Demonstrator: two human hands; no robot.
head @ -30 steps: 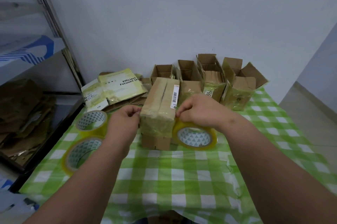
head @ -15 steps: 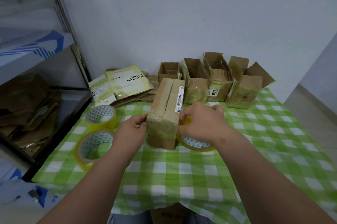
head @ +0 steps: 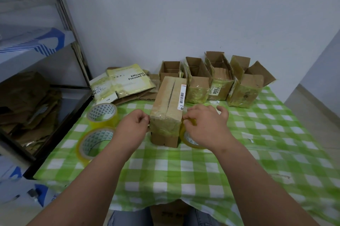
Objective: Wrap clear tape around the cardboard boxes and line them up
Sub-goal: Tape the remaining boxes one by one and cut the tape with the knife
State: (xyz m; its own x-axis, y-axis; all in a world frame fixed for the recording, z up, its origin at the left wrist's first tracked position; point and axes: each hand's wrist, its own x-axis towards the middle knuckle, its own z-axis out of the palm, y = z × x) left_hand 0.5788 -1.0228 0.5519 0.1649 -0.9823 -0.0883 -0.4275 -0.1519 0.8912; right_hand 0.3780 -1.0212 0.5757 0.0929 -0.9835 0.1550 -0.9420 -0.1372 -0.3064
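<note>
A closed cardboard box [head: 168,104] with a barcode label stands in the middle of the green checked table, with a band of clear tape round its near end. My left hand [head: 131,126] presses curled fingers against the box's left side at the tape band. My right hand [head: 205,124] is at the box's right side and grips a roll of clear tape [head: 189,138], which is mostly hidden beneath it. Several open, tape-wrapped cardboard boxes [head: 219,82] stand in a row along the wall behind.
Two spare tape rolls lie left of the box, the farther tape roll [head: 102,115] and the nearer tape roll [head: 93,143]. Flattened printed cartons [head: 125,82] lie at the back left. A metal shelf [head: 36,45] with cardboard stands left of the table [head: 202,167].
The view has shifted, so the table sits farther from the camera. My right hand has slid over the roll, covering more of it. Box and left hand stay together.
</note>
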